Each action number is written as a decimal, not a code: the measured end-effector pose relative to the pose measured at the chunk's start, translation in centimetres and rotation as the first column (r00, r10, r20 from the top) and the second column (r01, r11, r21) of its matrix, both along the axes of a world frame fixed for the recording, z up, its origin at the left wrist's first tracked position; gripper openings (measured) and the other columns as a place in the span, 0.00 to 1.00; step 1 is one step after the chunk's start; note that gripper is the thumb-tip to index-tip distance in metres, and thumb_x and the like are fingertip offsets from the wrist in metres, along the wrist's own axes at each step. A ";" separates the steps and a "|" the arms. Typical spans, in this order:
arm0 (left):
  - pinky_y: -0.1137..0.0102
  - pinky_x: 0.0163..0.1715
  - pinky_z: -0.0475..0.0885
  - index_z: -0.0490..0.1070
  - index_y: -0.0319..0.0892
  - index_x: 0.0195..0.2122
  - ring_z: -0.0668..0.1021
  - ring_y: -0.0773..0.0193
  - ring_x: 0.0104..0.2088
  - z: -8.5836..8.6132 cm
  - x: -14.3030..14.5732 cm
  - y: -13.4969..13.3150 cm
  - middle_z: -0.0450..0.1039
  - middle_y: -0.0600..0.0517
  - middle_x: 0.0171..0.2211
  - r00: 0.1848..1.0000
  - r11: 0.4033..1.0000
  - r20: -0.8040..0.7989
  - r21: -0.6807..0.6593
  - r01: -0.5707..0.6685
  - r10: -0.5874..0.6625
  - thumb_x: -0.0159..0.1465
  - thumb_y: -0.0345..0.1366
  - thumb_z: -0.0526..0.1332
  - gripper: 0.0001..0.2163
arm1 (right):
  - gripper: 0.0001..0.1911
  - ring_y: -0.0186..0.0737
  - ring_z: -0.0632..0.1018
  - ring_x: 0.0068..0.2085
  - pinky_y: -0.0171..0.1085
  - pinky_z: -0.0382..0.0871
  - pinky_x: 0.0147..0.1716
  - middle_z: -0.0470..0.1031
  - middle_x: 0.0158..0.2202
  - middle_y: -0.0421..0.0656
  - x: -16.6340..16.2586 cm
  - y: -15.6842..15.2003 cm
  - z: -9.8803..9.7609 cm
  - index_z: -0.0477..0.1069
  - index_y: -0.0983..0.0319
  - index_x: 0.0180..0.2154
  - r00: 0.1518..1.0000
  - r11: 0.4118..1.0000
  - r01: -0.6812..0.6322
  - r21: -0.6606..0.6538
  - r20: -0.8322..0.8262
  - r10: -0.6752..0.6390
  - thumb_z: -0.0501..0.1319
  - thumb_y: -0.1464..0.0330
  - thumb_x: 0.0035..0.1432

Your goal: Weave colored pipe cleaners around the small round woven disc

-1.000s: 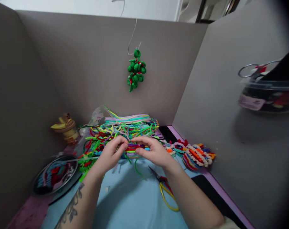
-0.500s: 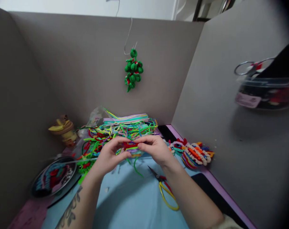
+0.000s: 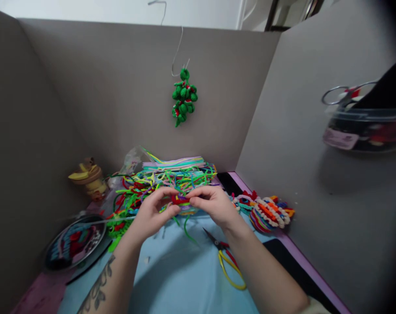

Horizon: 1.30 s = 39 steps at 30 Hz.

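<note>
A small piece made of pipe cleaners [image 3: 181, 200], in red, yellow and purple bands, sits between my hands above the blue cloth [image 3: 181, 270]. My left hand [image 3: 155, 213] pinches its left side with thumb and fingers. On its right side the fingertips of my right hand [image 3: 214, 205] are closed; they hide part of the piece. A green pipe cleaner [image 3: 187, 231] trails below it onto the cloth. Scissors [image 3: 224, 257] with red and yellow handles lie by my right forearm, blades pointing up and left.
Behind my hands is a heap of loose pipe cleaners [image 3: 172, 179]. A round tray [image 3: 50, 266] stands left, a striped pipe-cleaner item [image 3: 270, 213] right. Grey panels [image 3: 132, 87] enclose the table; a green ornament [image 3: 185, 98] and a clear tub [image 3: 364, 115] hang on them.
My fingertips have shifted slightly on the piece, and its red and purple part looks a little more bent. The whole view has moved slightly; the scissors stay put.
</note>
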State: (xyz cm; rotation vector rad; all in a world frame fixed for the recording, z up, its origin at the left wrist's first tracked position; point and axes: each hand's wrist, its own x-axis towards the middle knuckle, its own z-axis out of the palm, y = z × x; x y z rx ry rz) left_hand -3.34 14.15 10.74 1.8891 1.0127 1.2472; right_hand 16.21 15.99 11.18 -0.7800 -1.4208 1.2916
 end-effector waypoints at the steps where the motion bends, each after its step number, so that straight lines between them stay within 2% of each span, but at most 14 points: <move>1: 0.65 0.43 0.72 0.70 0.43 0.45 0.76 0.58 0.44 0.0 -0.1 0.0 0.74 0.46 0.43 1.000 1.000 0.020 0.006 -0.002 0.002 0.60 0.38 0.63 0.13 | 0.06 0.35 0.75 0.29 0.34 0.68 0.31 0.79 0.27 0.41 0.0 0.0 0.0 0.80 0.61 0.28 1.000 1.000 0.008 0.009 0.008 -0.008 0.69 0.67 0.42; 3: 0.62 0.49 0.70 0.71 0.44 0.45 0.75 0.56 0.48 0.0 -0.2 0.1 0.73 0.45 0.45 0.999 0.995 -0.003 0.090 -0.032 0.032 0.61 0.37 0.61 0.11 | 0.06 0.35 0.75 0.29 0.34 0.68 0.31 0.79 0.27 0.41 0.1 0.0 -0.1 0.80 0.61 0.28 0.999 1.000 0.020 0.024 0.027 -0.021 0.69 0.67 0.43; 6: 0.61 0.53 0.66 0.74 0.44 0.39 0.73 0.56 0.50 0.5 -0.2 0.0 0.72 0.46 0.46 0.984 0.961 -0.133 0.265 -0.083 0.121 0.62 0.34 0.60 0.05 | 0.07 0.35 0.75 0.29 0.35 0.68 0.31 0.79 0.28 0.41 0.1 0.1 -0.2 0.80 0.61 0.28 0.999 0.999 0.023 0.029 0.037 -0.024 0.69 0.66 0.43; 11: 0.65 0.45 0.68 0.71 0.43 0.31 0.73 0.60 0.43 1.1 0.4 -0.4 0.70 0.48 0.38 0.954 0.931 -0.198 0.331 -0.151 0.225 0.63 0.33 0.57 0.05 | 0.07 0.34 0.75 0.29 0.35 0.68 0.31 0.79 0.28 0.41 0.0 0.1 -0.2 0.80 0.61 0.28 0.999 1.000 0.016 0.020 0.030 -0.016 0.69 0.66 0.44; 15: 0.68 0.40 0.67 0.67 0.43 0.27 0.72 0.61 0.37 1.2 0.9 -0.5 0.69 0.50 0.31 0.933 0.935 -0.209 0.266 -0.233 0.292 0.63 0.34 0.55 0.08 | 0.06 0.34 0.74 0.28 0.34 0.67 0.30 0.78 0.26 0.41 -0.2 0.1 -0.3 0.80 0.62 0.28 0.999 1.000 0.007 0.022 0.037 -0.007 0.69 0.67 0.43; 19: 0.71 0.31 0.66 0.66 0.42 0.25 0.71 0.64 0.30 1.0 0.8 -0.3 0.68 0.52 0.27 0.956 0.972 -0.177 0.079 -0.221 0.232 0.62 0.38 0.57 0.09 | 0.06 0.34 0.74 0.27 0.34 0.67 0.29 0.78 0.25 0.41 -0.3 0.1 -0.5 0.80 0.61 0.27 0.999 1.000 0.019 0.017 0.041 -0.019 0.69 0.67 0.42; 22: 0.74 0.25 0.63 0.69 0.41 0.28 0.69 0.67 0.26 0.6 0.6 -0.1 0.68 0.54 0.26 0.982 0.981 -0.100 -0.091 -0.172 0.162 0.61 0.41 0.59 0.09 | 0.06 0.34 0.74 0.28 0.34 0.67 0.29 0.78 0.26 0.41 -0.2 0.2 -0.6 0.80 0.61 0.27 1.000 1.000 -0.001 0.001 0.006 0.001 0.70 0.67 0.41; 25: 0.75 0.25 0.64 0.70 0.40 0.29 0.69 0.69 0.25 0.3 0.6 0.1 0.69 0.54 0.26 0.992 0.976 0.022 -0.182 -0.119 0.126 0.58 0.41 0.63 0.09 | 0.07 0.34 0.73 0.27 0.34 0.66 0.28 0.78 0.26 0.41 0.0 0.2 -0.6 0.79 0.61 0.26 1.000 1.000 -0.027 0.002 -0.012 0.027 0.70 0.67 0.41; 28: 0.76 0.24 0.64 0.68 0.40 0.28 0.69 0.71 0.24 0.4 0.8 0.2 0.68 0.56 0.24 0.974 0.964 0.173 -0.248 -0.099 0.145 0.53 0.40 0.68 0.11 | 0.05 0.33 0.73 0.27 0.33 0.65 0.28 0.78 0.26 0.41 0.1 0.2 -0.5 0.79 0.61 0.27 0.999 0.999 -0.042 0.031 0.017 0.041 0.69 0.68 0.43; 30: 0.77 0.21 0.63 0.67 0.40 0.27 0.69 0.72 0.22 0.6 0.9 0.1 0.67 0.57 0.22 0.963 0.952 0.207 -0.283 -0.113 0.176 0.50 0.39 0.70 0.13 | 0.04 0.33 0.74 0.27 0.33 0.66 0.28 0.78 0.26 0.41 0.2 0.1 -0.4 0.80 0.61 0.28 0.997 0.997 -0.048 0.063 0.062 0.044 0.68 0.69 0.45; 35: 0.75 0.21 0.66 0.72 0.39 0.26 0.73 0.68 0.22 1.1 0.7 -0.2 0.73 0.54 0.22 0.971 0.947 0.078 -0.253 -0.198 0.224 0.50 0.41 0.69 0.11 | 0.04 0.35 0.76 0.29 0.34 0.67 0.30 0.79 0.28 0.42 0.3 -0.4 0.0 0.80 0.61 0.30 0.982 0.989 -0.038 0.140 0.190 0.011 0.66 0.70 0.48; 39: 0.72 0.26 0.69 0.78 0.41 0.27 0.77 0.64 0.26 1.1 0.6 -0.6 0.78 0.51 0.25 0.950 0.951 -0.112 -0.083 -0.300 0.290 0.54 0.40 0.66 0.08 | 0.05 0.36 0.77 0.31 0.34 0.69 0.32 0.80 0.29 0.42 0.2 -0.7 0.3 0.80 0.60 0.31 0.972 0.981 -0.011 0.194 0.231 -0.034 0.65 0.71 0.49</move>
